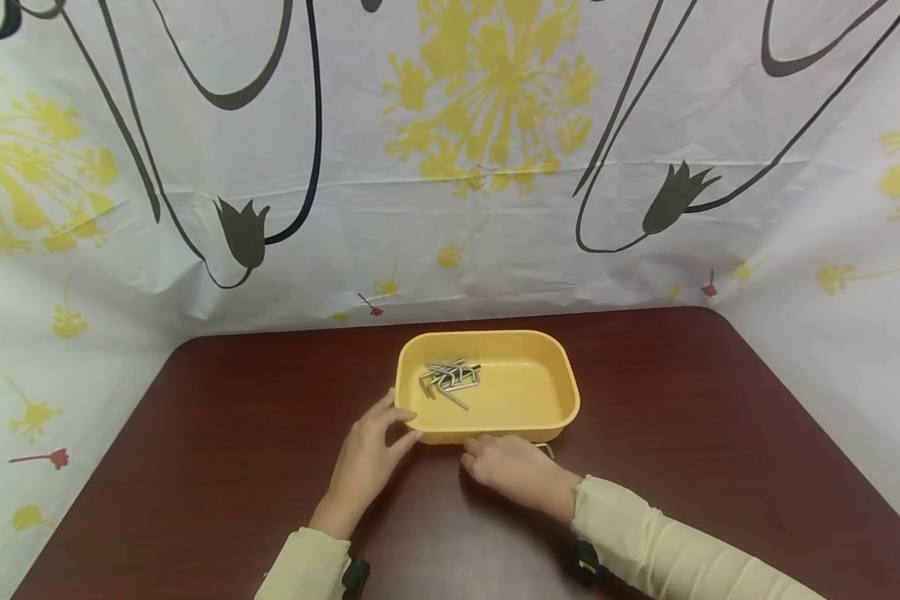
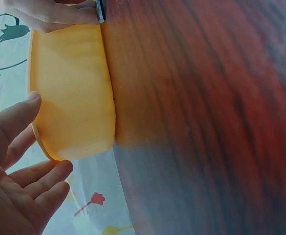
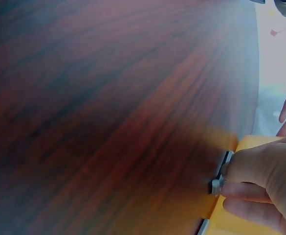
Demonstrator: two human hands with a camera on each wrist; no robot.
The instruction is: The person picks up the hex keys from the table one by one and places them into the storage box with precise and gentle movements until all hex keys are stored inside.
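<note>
A yellow plastic tray point(image 1: 532, 393) stands on the table, with a small pile of L-shaped hex keys point(image 1: 448, 377) at its left inside. My left hand point(image 1: 366, 460) holds the tray's near left corner; in the left wrist view the thumb lies on the near wall and fingers curl round the end. Low against the tray's front, my right hand point(image 1: 516, 472) pinches a metal hex key point(image 3: 217, 185), partly hidden by the fingers. Another bit of metal, a bent hex key end point(image 1: 546, 450), shows just right of that hand; whether both are one piece I cannot tell.
The dark red-brown wooden table point(image 1: 255, 433) has rounded far corners. White cloth point(image 1: 450, 275) printed with yellow and grey flowers hangs behind it and along both sides.
</note>
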